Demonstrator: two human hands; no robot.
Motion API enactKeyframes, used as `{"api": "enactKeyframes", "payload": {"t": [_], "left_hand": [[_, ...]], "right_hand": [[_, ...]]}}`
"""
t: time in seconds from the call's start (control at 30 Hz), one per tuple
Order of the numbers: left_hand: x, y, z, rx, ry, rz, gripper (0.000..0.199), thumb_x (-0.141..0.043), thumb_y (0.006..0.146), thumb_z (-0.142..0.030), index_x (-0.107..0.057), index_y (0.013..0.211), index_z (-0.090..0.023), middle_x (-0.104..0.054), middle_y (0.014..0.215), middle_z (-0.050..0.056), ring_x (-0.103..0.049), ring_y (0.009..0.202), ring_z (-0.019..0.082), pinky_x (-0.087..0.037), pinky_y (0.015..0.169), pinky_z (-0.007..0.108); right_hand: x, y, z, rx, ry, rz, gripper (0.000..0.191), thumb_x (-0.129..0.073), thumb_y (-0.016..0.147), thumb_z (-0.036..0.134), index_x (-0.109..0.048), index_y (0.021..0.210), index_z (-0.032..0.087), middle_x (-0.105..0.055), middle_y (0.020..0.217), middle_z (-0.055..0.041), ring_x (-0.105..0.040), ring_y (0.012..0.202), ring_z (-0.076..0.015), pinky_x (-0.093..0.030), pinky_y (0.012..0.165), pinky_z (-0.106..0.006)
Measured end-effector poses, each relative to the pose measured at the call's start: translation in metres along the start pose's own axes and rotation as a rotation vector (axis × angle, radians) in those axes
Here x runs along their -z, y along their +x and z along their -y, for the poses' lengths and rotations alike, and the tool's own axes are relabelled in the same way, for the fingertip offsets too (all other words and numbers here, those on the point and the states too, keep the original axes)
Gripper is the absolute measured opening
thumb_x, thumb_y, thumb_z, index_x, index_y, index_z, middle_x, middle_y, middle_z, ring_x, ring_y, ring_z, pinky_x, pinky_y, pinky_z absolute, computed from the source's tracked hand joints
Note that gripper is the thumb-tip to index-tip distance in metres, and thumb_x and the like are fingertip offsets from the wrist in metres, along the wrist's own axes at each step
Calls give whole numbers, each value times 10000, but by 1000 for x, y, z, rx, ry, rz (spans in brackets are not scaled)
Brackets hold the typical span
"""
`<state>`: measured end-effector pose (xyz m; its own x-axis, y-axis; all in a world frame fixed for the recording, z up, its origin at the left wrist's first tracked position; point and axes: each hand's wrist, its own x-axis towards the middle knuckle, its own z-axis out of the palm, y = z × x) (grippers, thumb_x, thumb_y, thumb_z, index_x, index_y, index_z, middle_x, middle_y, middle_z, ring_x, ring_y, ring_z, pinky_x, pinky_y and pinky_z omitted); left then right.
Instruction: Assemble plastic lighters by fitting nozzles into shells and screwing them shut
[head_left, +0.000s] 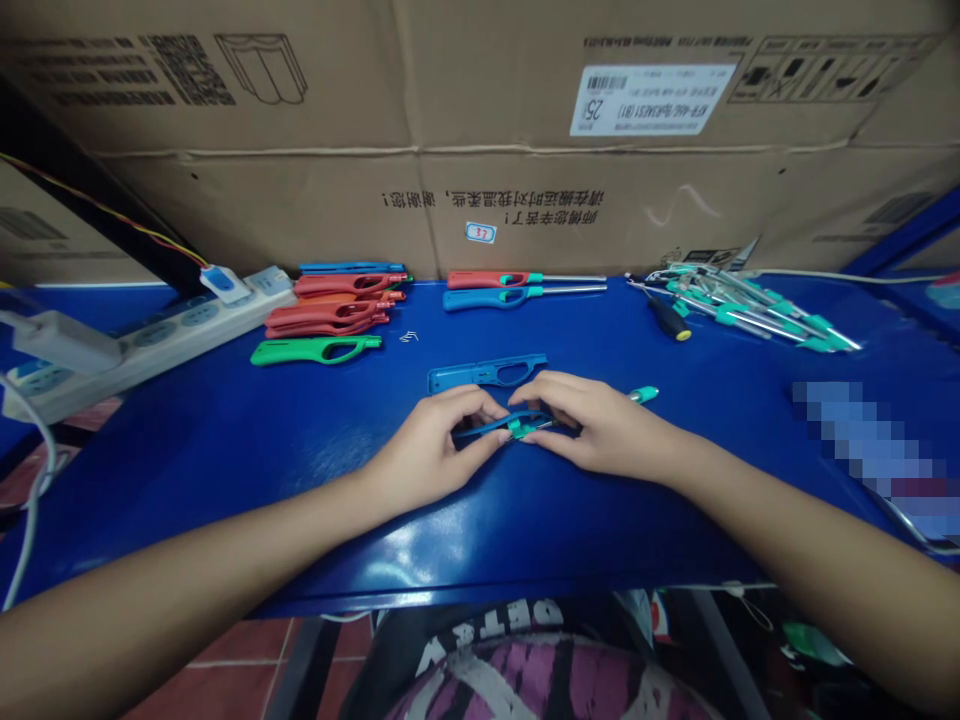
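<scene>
Both hands meet above the blue table, pinching one piece between them. My left hand (pixel 427 445) is closed on the left part of a blue lighter handle shell (pixel 466 433). At its other side my right hand (pixel 600 425) grips the shell together with a teal trigger piece (pixel 519 429) and a metal tube. The tube's teal end (pixel 644 394) sticks out past my right hand. My fingers hide much of the shell. Just beyond them lies another blue handle half (pixel 487 375), its hollow inside showing.
Green (pixel 285 352) and red (pixel 322 318) handle shells lie at the left. Further back are a red lighter (pixel 476 279) and a blue lighter (pixel 476 300). Teal-tipped metal tubes (pixel 780 318) pile up near a screwdriver (pixel 666 316). A power strip (pixel 172 335) borders the left; cardboard (pixel 300 215) stands behind.
</scene>
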<state>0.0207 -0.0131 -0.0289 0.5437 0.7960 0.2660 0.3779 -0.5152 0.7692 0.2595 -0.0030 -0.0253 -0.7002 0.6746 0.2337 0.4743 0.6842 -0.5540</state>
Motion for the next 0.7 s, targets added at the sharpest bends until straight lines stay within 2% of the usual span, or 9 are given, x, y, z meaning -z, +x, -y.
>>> {"api": "enactKeyframes", "payload": {"t": [0.13,0.27,0.37,0.53,0.7], "left_hand": [[-1,-1,-1,11,-29,-13,64,-653,922,-201,-703,932,-163,-714,888,26,-660,829,155,-503,753,269],[-1,0,1,53,-40,-15,84,-658,918,-229,-713,925,-165,-730,883,33,-671,814,166,-512,718,271],[1,1,2,95,-26,16,89,-665,915,-235,-720,952,-177,-749,919,27,-686,838,169,-523,755,280],[6,0,2,15,53,42,173,-674,922,-274,-729,1070,-203,-756,1047,35,-695,950,182,-523,876,306],[9,-1,2,-13,107,42,151,-636,937,-225,-736,1047,-197,-760,1001,34,-700,912,179,-526,842,303]], "right_hand": [[-1,0,1,24,0,16,267,-634,943,201,-586,1206,209,-646,1102,-63,-616,973,-176,-488,795,-282],[1,0,0,23,-4,34,273,-626,944,211,-590,1214,215,-647,1104,-71,-623,984,-190,-507,818,-309],[3,0,-2,34,5,46,293,-612,956,213,-584,1248,217,-649,1127,-80,-624,1016,-197,-511,850,-318],[5,0,-5,35,17,53,284,-599,972,221,-592,1256,210,-650,1142,-84,-626,1041,-198,-516,872,-318],[6,-1,-7,36,6,33,286,-605,969,218,-597,1255,205,-654,1141,-84,-629,1041,-201,-524,884,-335]]}}
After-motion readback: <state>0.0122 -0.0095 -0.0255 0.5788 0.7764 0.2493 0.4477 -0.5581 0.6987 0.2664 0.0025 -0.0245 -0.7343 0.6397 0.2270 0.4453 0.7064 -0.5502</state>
